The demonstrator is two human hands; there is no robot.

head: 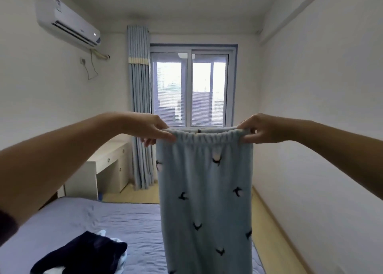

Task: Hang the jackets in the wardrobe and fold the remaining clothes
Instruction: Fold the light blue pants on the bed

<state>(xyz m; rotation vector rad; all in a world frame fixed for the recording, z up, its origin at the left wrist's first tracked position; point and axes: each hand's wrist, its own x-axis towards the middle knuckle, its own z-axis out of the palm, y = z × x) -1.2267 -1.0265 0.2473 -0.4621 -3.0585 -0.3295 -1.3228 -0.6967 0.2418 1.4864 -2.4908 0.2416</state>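
Light blue fleece pyjama trousers with small dark bird prints hang straight down in front of me, held up by the elastic waistband. My left hand pinches the waistband's left end. My right hand pinches its right end. Both arms are stretched out at chest height above the bed. The trouser legs run out of the frame's bottom edge.
A bed with a lilac-blue cover lies below, with a pile of dark navy and pale clothes on its near left. A white desk stands at the left wall, a blue curtain and a window are ahead. Wooden floor runs along the right wall.
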